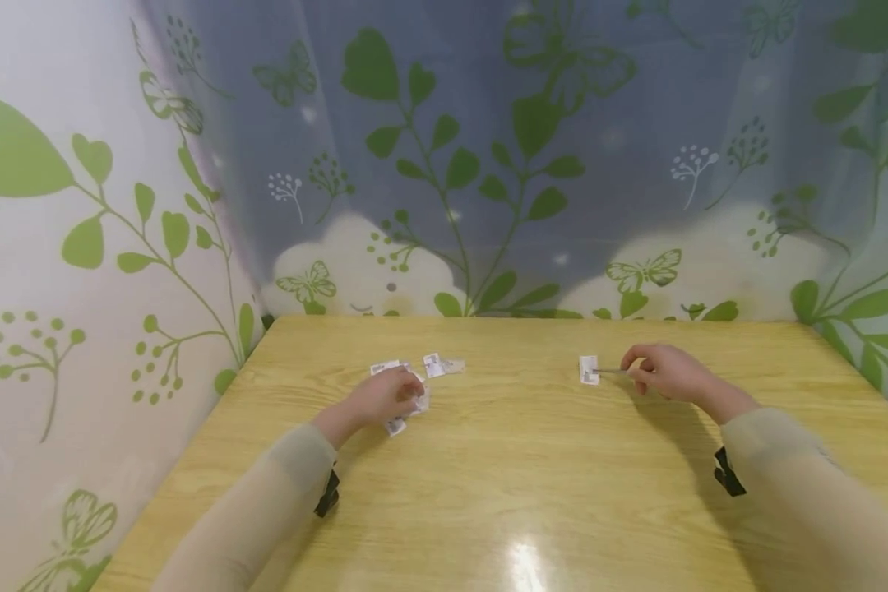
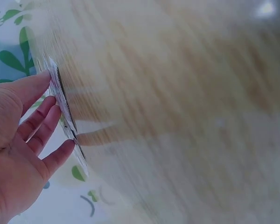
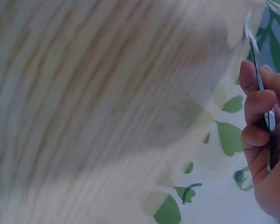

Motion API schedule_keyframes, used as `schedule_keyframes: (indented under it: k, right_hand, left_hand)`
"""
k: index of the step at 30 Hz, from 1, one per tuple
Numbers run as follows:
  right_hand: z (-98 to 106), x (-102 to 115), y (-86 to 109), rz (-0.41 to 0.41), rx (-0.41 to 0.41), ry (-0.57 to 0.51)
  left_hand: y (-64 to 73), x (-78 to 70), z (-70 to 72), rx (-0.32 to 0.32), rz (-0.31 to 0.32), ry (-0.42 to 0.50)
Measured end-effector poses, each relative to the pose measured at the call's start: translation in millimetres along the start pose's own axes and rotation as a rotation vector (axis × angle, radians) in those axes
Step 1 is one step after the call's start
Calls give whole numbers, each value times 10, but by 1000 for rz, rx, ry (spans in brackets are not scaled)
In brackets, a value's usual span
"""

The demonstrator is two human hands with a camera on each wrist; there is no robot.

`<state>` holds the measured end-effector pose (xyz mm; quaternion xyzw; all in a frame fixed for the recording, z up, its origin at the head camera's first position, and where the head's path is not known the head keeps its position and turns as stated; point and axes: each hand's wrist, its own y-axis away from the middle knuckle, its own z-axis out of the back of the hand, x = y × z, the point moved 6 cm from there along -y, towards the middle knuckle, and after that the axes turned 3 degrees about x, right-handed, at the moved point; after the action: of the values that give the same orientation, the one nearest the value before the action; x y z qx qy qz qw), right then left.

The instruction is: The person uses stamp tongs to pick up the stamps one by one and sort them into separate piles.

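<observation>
My left hand (image 1: 390, 395) rests at a small pile of white printed packets (image 1: 420, 403) on the table, its fingertips touching them and partly hiding them. In the left wrist view the fingers (image 2: 46, 123) are spread and slightly bent against the thin packets (image 2: 60, 95). The right hand (image 1: 664, 372) grips slim metal tweezers (image 3: 270, 135). Their tips reach over one separate white packet (image 1: 588, 370) on the right side of the table; whether they pinch it I cannot tell.
Just right of the pile lies another small white packet (image 1: 433, 365) with a clear piece beside it. The wooden table (image 1: 518, 477) ends at a leaf-patterned curtain (image 1: 488, 247) behind and at the left.
</observation>
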<state>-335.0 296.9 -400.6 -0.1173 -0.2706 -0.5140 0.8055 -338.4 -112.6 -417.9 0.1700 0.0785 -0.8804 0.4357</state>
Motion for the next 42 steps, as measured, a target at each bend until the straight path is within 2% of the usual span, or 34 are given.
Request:
schedule_keyframes:
  k: [8, 12, 16, 22, 26, 31, 37, 42]
  right_hand:
    - [14, -16, -109, -4, -5, 57]
    - [30, -25, -139, -15, 25, 57]
    - [79, -79, -69, -37, 36, 28]
    - [168, -94, 85, -46, 8, 13]
    - [150, 43, 101, -15, -4, 15]
    - [18, 362, 17, 61, -9, 50]
    - [-274, 790, -196, 154, 28, 58]
    - [-538, 1022, -426, 202, 43, 49]
  left_hand:
    - [3, -17, -10, -5, 12, 28]
    - [2, -11, -2, -4, 10, 17]
    - [-16, -18, 3, -4, 8, 14]
    - [-6, -15, -2, -8, 1, 23]
    - [5, -15, -4, -10, -10, 26]
    - [5, -10, -6, -14, 1, 32]
    - [9, 10, -7, -9, 72, 47]
    - [22, 21, 4, -19, 102, 53]
